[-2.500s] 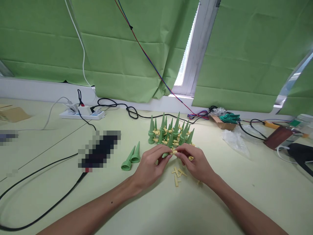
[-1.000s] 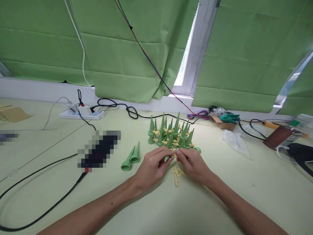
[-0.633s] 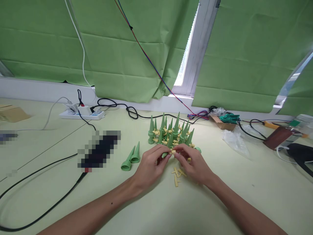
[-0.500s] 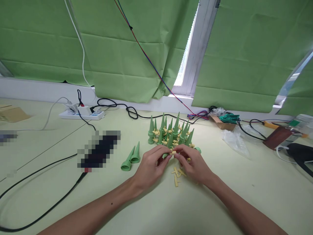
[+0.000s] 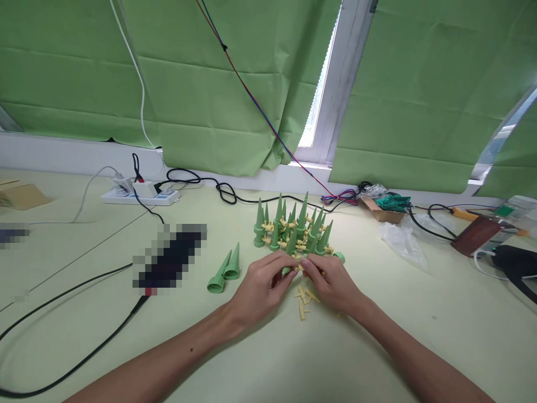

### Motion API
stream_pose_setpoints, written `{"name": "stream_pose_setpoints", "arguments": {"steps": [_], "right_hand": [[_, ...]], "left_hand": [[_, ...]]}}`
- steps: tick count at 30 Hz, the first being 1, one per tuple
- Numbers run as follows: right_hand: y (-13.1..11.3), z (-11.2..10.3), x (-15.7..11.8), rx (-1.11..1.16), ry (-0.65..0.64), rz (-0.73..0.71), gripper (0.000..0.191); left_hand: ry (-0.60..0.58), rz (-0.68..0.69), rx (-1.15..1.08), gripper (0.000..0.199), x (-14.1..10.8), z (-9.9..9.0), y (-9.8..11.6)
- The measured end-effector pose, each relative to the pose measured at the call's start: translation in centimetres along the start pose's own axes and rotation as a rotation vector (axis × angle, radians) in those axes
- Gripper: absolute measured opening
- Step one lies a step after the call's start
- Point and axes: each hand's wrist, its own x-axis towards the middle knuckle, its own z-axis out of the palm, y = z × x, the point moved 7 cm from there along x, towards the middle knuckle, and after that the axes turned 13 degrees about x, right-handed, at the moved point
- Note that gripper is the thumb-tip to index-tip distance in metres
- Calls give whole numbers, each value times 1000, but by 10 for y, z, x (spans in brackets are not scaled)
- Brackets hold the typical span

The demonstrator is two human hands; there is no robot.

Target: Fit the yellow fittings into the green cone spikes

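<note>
By spike cluster (image 5: 302, 219) edge | left hand (image 5: 265, 277) pinches green piece (image 5: 286, 271), right hand (image 5: 334, 281) yellow fitting (image 5: 299, 267) | tabletop (image 5: 403, 302) spreads rightward

"What's on your table (image 5: 268, 364)?"
"Along its far edge I've a power strip (image 5: 168, 198), a black cable (image 5: 247, 200) and a box (image 5: 382, 214); clear plastic (image 5: 405, 246) lies just nearer me."
"And mid-table?"
"Green spikes (image 5: 302, 218) stand crowded, two loose spikes (image 5: 233, 266) to their left. Yellow tees (image 5: 301, 310) lie on my side of them."
</note>
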Motion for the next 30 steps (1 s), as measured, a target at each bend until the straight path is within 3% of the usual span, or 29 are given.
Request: {"name": "stream_pose_setpoints", "arguments": {"steps": [5, 9, 14, 30], "right_hand": [[-2, -3, 1, 10, 29, 35, 38], [-3, -4, 2, 130, 30, 71, 15], [-1, -3, 1, 153, 12, 68, 11], [0, -1, 1, -11, -17, 18, 37]], "left_hand": [[-2, -40, 14, 13, 1, 0, -3], [9, -124, 32, 11, 2, -2, -8], [15, -143, 43, 10, 2, -3, -9], [-63, -92, 5, 13, 0, 4, -4]]}}
